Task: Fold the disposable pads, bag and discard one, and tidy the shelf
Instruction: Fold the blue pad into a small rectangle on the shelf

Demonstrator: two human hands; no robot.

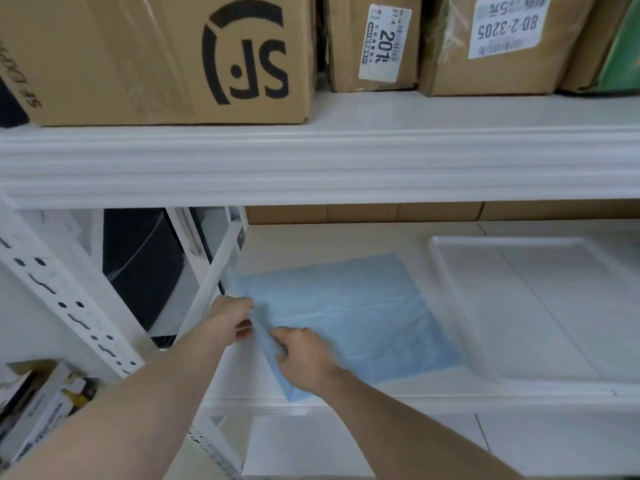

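Both hands, left hand and right hand, pinch the blue pad's lifted edge left of the tray; uneven pulling could skew the fold.

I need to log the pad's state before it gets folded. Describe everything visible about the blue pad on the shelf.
The blue pad is a thin, pale blue sheet with faint crease lines, looking like soft disposable paper or plastic. It lies mostly flat on the white lower shelf, left of a clear tray. Its left edge is lifted and turned up; the left hand and right hand both pinch that edge.
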